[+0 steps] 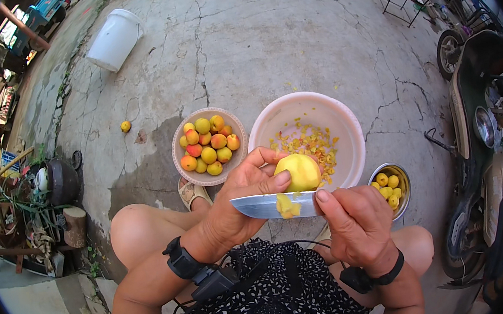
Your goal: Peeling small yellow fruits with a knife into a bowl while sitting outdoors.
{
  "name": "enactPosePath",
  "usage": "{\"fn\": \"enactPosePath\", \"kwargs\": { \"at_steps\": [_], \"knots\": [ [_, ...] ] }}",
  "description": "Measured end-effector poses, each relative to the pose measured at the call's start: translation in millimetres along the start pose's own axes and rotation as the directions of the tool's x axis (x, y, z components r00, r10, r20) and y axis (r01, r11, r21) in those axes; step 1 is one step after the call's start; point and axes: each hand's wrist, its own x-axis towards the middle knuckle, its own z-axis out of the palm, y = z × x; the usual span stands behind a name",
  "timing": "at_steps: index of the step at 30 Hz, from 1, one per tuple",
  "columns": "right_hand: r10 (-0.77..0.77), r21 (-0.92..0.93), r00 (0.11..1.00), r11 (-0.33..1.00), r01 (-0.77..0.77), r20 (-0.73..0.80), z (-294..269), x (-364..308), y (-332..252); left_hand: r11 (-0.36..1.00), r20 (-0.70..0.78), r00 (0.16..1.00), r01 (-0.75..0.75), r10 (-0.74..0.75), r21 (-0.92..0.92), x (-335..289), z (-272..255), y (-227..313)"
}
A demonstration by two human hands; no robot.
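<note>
My left hand (pixel 240 195) holds a partly peeled yellow apricot (pixel 298 172) over the rim of a wide pink basin (pixel 347 127) that has yellow peel scraps in it. My right hand (pixel 355 219) grips a broad steel knife (pixel 260 206), its blade pointing left under the fruit. A strip of yellow peel (pixel 287 206) lies on the blade beside my right thumb. To the left of the basin stands a pale bowl (pixel 178 159) full of whole orange and yellow apricots. A small steel bowl (pixel 403 195) with peeled yellow fruit sits to the right.
I sit low on cracked concrete, my knees on either side. A white bucket (pixel 115 40) lies on its side at the far left. One loose apricot (pixel 126 126) is on the ground. A parked scooter (pixel 484 130) stands at the right, clutter and a log (pixel 75 226) at the left.
</note>
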Motion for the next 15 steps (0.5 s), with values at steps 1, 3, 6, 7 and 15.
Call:
{"fn": "enactPosePath", "kwargs": {
  "at_steps": [1, 3, 6, 7, 15],
  "knots": [
    [0.001, 0.000, 1.000, 1.000, -0.001, 0.001, 0.3, 0.0, 0.0, 1.000, -0.006, 1.000, 0.006, -0.006, 0.002, 0.2, -0.8, -0.9],
    [-0.004, -0.008, 1.000, 1.000, 0.004, -0.008, 0.8, 0.4, -0.1, 1.000, -0.013, 1.000, 0.011, -0.011, 0.003, 0.6, -2.5, -2.8],
    [0.001, -0.011, 1.000, 1.000, -0.001, 0.000, 1.1, 1.1, -0.4, 1.000, 0.013, 1.000, -0.014, 0.015, -0.017, 1.8, -3.4, -6.4],
    [0.001, -0.011, 1.000, 1.000, -0.001, 0.000, 1.7, 1.1, -0.5, 1.000, 0.024, 1.000, -0.016, 0.016, -0.014, 2.1, -2.9, -7.6],
    [0.006, -0.025, 1.000, 1.000, -0.007, -0.023, 5.2, 0.9, 0.0, 0.986, 0.074, 0.997, 0.022, -0.010, -0.168, -0.8, -4.4, -9.5]
  ]
}}
